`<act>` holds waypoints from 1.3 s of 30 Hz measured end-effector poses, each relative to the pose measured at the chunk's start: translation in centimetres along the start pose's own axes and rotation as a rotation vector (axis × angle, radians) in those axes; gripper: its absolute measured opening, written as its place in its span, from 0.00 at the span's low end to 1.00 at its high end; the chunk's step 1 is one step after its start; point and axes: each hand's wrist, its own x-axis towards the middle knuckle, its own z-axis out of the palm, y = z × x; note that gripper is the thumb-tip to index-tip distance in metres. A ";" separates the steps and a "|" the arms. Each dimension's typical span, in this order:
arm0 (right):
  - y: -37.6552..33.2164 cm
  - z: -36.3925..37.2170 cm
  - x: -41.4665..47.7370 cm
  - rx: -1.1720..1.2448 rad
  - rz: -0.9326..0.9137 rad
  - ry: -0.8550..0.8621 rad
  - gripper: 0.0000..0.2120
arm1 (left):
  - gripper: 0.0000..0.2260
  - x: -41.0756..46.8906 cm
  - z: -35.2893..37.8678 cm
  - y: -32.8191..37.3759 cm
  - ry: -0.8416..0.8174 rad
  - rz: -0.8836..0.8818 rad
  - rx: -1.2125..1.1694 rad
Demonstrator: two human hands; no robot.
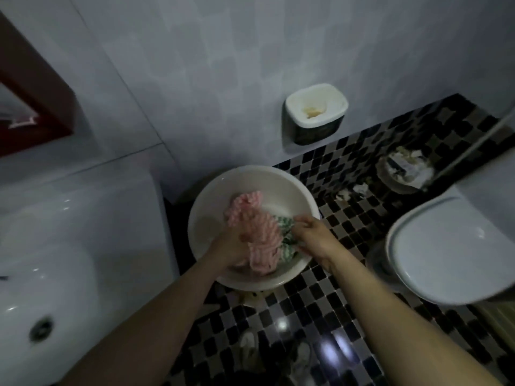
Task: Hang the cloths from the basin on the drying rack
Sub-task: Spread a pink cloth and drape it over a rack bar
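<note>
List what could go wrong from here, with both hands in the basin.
1. The pink striped cloth and green patterned cloth lie bunched together in the white round plastic basin. Lifting one may drag the other out onto the black-and-white mosaic tile floor.
2. The left hand and right hand each grip a different cloth, so they may pull against each other.

Both bare arms reached forward and down.
The left hand gripped the pink cloth; the right hand pinched the green cloth with curled fingers.
</note>
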 end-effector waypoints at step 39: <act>-4.9 8.1 -0.9 1.061 -0.017 0.079 0.07 | 0.19 3.4 -8.5 0.7 -0.168 0.125 -0.913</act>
